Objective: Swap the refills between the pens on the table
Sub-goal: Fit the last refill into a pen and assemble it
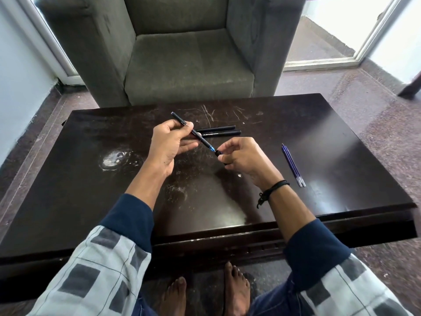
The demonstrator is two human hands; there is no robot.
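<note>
Dark brown wood, glossy and badly scratched, makes up the worktop (91,201) under my two hands. My left hand (173,142) pinches a black pen (200,139) between thumb and forefinger, its other fingers loosely stretched out below; the pen is raised off the surface and slants, its back end up and to the left, its blue tip end down toward my right hand (241,156). That hand's fingers are curled round a small black end piece (219,153), which sits right at the pen's blue end; I cannot tell whether the two touch. Just beyond my hands two more black pens (218,128) lie side by side on the wood, almost parallel. Well off to the right a pair of blue refills (292,164) lies together, clear ends toward me. A black cord band (273,188) circles my right wrist. A white smudge (114,159) marks the wood on the left, and a grey-green armchair (189,65) stands behind the worktop.
</note>
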